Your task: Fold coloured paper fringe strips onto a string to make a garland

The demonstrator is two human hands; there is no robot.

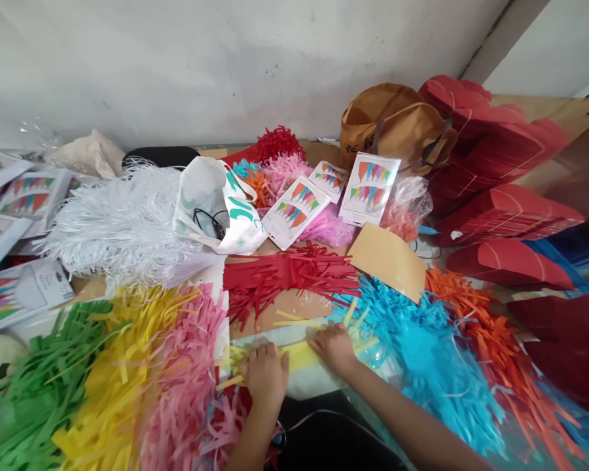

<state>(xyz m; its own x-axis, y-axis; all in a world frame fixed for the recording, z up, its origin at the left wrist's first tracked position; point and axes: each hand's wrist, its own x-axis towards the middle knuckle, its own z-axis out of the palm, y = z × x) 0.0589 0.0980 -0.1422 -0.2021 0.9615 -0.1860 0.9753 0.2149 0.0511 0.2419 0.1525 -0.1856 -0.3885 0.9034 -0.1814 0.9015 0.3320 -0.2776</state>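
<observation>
My left hand (265,373) and my right hand (334,348) rest side by side on a folded strip of yellow paper (299,356), pressing it against a pale translucent sheet (294,383). Loose yellow strips stick out around my fingers. Bare cardboard (294,304) lies just beyond them. A heap of red paper fringe (285,278) lies past that, and blue fringe (412,353) lies to my right. Pink fringe (186,366) is nearest my left hand, with yellow fringe (122,366) and green fringe (44,386) farther left.
Orange fringe (491,340) and stacks of dark red paper (505,216) fill the right side. White fringe (112,222), a white bag holding eyeglasses (216,209), bunting-printed cards (368,190) and a tan bag (392,124) sit farther back against a grey wall (226,59).
</observation>
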